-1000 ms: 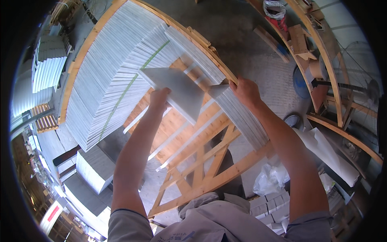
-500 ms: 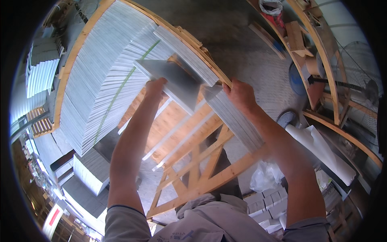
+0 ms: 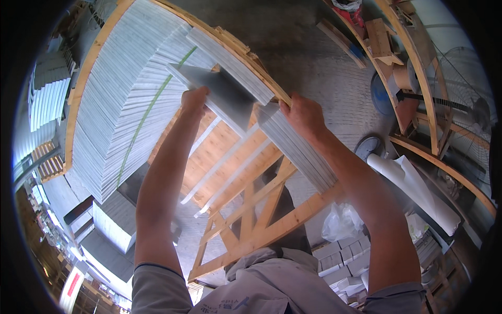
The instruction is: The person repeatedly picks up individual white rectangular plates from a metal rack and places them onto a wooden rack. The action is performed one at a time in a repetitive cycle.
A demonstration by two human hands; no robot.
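A flat grey panel (image 3: pixel 230 97) with a pale edge lies tilted over the gap between two rows of stacked panels. My left hand (image 3: pixel 195 99) is closed on its near left edge; some fingers are hidden beneath it. My right hand (image 3: pixel 305 116) is closed at the near end of a wooden rail (image 3: pixel 272 86), beside the right-hand row of panels (image 3: pixel 300 149). Its fingertips are partly hidden. Left of the grey panel, a large fanned stack of thin pale panels (image 3: pixel 123 89) carries a green strap (image 3: pixel 142 121).
Below my hands is a slatted wooden frame (image 3: pixel 246 230) with white strips (image 3: pixel 225 172) across its boards. At right lie a white roll (image 3: pixel 415 193) and a clear plastic bag (image 3: pixel 342 222). A fan (image 3: pixel 465 112) stands beyond wooden rails. More stacked panels (image 3: pixel 112 225) stand at left.
The whole view has shifted slightly. My left hand and the grey panel have moved a little farther away from me. My right hand stays at the rail's end.
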